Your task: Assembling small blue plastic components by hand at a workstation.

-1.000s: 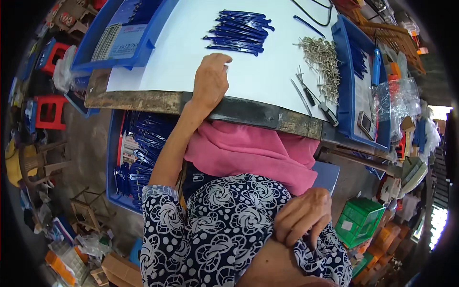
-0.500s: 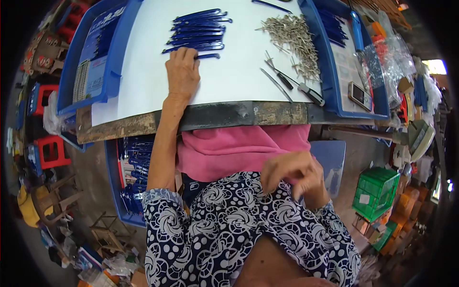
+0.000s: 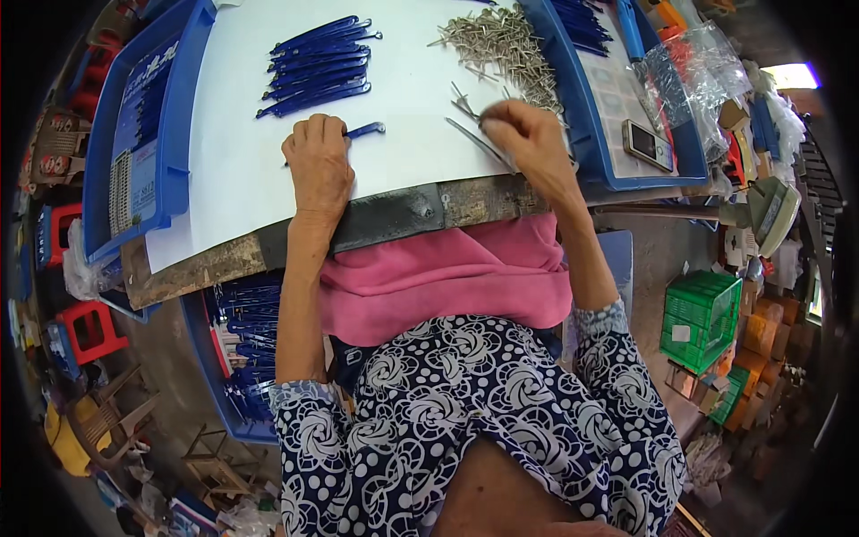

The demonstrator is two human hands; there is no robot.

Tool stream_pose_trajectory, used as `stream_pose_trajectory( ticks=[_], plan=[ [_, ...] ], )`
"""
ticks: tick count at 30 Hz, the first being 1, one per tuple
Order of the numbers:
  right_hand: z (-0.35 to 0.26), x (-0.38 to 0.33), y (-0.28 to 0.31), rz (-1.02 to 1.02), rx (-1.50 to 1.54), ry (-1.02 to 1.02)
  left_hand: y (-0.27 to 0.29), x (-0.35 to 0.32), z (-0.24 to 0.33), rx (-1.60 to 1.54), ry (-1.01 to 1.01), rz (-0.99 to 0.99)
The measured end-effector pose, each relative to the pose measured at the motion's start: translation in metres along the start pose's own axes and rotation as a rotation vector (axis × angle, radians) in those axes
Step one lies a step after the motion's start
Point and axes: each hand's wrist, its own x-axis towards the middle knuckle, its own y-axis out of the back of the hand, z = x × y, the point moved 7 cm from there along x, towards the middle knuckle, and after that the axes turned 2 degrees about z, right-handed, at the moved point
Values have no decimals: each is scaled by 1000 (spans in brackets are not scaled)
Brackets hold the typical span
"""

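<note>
My left hand [image 3: 319, 166] rests on the white-covered table with its fingers closed over a slim dark blue strip [image 3: 368, 130]. The rounded end of that strip sticks out to the right. Just beyond lies a stack of similar blue strips [image 3: 318, 67]. My right hand [image 3: 534, 148] is at the near edge of a pile of small metal pins with flat heads [image 3: 501, 49], fingertips pinched together. Whatever they hold is hidden. A thin grey metal strip [image 3: 477, 141] lies beside its fingers. The dark-handled tools there are mostly covered by this hand.
Blue trays stand at the left [image 3: 174, 134] and right [image 3: 573, 116] of the table. The right one holds a mobile phone [image 3: 648, 145] and more blue strips. Below the table edge sits another bin [image 3: 201, 358] of blue strips. A pink cloth [image 3: 447, 286] covers my lap.
My right hand has come up from near my chest to the tools beside the pins. My left hand and its blue strip have moved nearer, away from the stack. The view has shifted.
</note>
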Motion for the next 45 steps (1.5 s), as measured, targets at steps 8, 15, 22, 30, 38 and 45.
stream_pose_trajectory(
  ticks=[8, 15, 22, 30, 38, 45],
  plan=[
    [6, 61, -23, 176, -593, 259, 14, 2, -4, -153, 59, 166],
    [14, 78, -21, 112, -389, 233, 37, 2, -8, -370, 250, 283],
    [-13, 36, -38, -114, 492, -55, 35, -12, 3, -1370, 743, 7],
    [-35, -18, -73, -373, 666, -231, 12, -38, 37, -1956, 973, -231],
    [-34, -35, -78, -434, 660, -249, -4, -56, 55, -2335, 1073, -368],
    [-36, -41, -77, -430, 563, -264, -1, -61, 56, -2292, 1077, -381]
  ],
)
